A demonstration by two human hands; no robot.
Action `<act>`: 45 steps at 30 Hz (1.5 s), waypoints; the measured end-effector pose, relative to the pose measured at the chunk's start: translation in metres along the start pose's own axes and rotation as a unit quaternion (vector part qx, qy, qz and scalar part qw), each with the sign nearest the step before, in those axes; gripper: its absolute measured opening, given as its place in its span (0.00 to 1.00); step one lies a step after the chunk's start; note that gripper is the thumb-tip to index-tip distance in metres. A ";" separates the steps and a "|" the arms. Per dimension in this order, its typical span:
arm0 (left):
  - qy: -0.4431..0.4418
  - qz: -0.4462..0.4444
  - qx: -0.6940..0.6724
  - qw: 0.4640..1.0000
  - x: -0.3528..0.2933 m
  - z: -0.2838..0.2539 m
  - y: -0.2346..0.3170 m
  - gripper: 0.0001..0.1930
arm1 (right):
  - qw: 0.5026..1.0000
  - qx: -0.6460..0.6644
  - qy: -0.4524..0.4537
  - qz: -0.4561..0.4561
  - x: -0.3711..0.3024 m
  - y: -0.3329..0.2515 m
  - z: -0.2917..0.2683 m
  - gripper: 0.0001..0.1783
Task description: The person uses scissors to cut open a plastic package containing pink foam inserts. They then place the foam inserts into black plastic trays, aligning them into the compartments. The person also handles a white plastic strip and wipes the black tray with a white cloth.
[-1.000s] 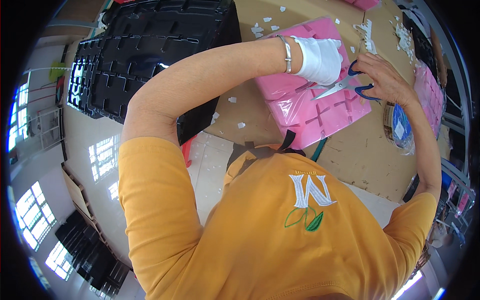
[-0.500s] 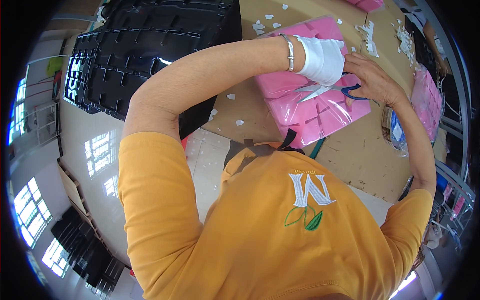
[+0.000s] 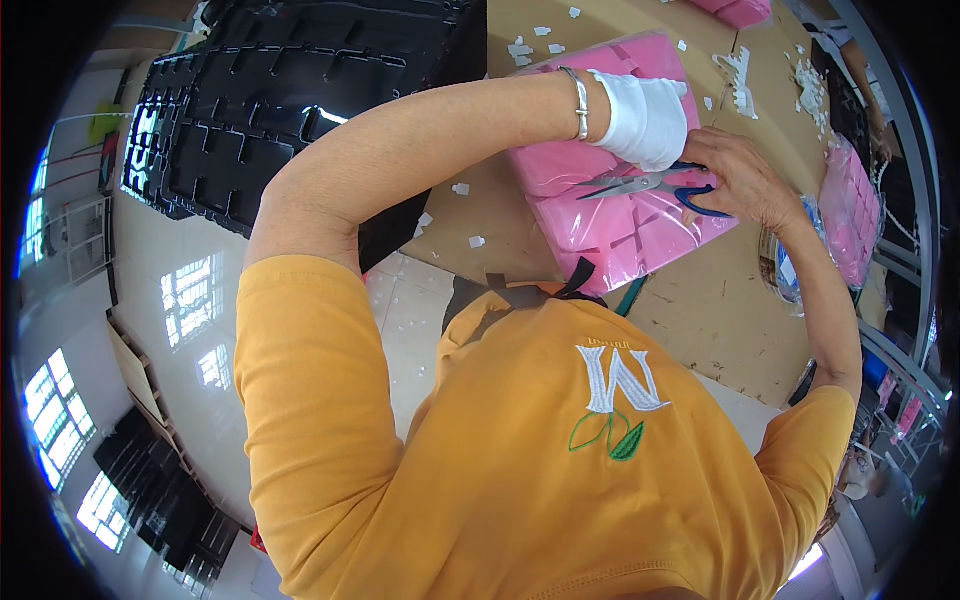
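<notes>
On the table lies a pink, grid-grooved block in clear plastic wrap [image 3: 600,235], slightly tilted in view. My left hand [image 3: 645,122], covered by a white glove or cloth below a silver bangle, rests over its upper part; the fingers are hidden. From the right, my right hand [image 3: 745,175] holds scissors [image 3: 628,186] with dark blue handles, fingers curled round the loops. The blades lie a little apart above the plastic, pointing left. The right fingertips meet the edge of the white covering; whether they pinch something there I cannot tell.
Black moulded plastic trays [image 3: 290,100] are stacked at the left. White scraps [image 3: 520,47] dot the brown tabletop [image 3: 720,310], with a scrap pile [image 3: 812,90] farther right. Another wrapped pink block [image 3: 850,210] and a tape roll [image 3: 790,262] lie by my right forearm.
My right hand has come slightly nearer to me. The scissors have turned in it: their tips have shifted left, and both blue handle loops show more clearly. My left hand stays put.
</notes>
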State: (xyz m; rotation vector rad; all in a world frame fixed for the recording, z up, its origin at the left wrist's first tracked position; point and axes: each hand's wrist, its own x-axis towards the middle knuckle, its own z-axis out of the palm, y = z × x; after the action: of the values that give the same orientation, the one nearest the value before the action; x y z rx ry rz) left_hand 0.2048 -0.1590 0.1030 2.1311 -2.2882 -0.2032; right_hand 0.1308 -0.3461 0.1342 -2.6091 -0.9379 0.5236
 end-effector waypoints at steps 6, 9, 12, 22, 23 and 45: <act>0.024 -0.037 0.006 0.999 -0.003 0.005 -0.010 0.01 | 0.998 -0.011 -0.046 -0.032 0.008 -0.031 -0.009 0.23; 0.006 -0.054 -0.008 0.999 -0.009 0.004 -0.009 0.02 | 0.997 -0.049 -0.029 -0.050 0.004 -0.047 -0.017 0.23; -0.025 -0.062 0.022 0.998 -0.014 0.004 -0.006 0.03 | 0.998 -0.055 -0.035 -0.007 -0.004 -0.055 -0.025 0.25; -0.061 -0.089 0.050 0.993 -0.028 0.019 0.008 0.07 | 0.989 -0.104 -0.024 0.099 -0.026 -0.035 -0.016 0.24; -0.078 -0.098 0.027 0.992 -0.029 0.015 0.009 0.07 | 0.986 -0.115 -0.029 0.120 -0.027 -0.034 -0.017 0.23; -0.017 -0.096 -0.100 0.990 -0.034 0.004 0.016 0.07 | 0.998 -0.036 -0.041 -0.005 0.026 -0.028 0.002 0.28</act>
State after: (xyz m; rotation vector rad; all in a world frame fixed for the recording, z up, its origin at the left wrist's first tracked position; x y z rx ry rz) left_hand 0.1908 -0.1235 0.1033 2.2550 -1.9801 -0.4539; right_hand 0.1333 -0.3077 0.1382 -2.6644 -1.0127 0.6100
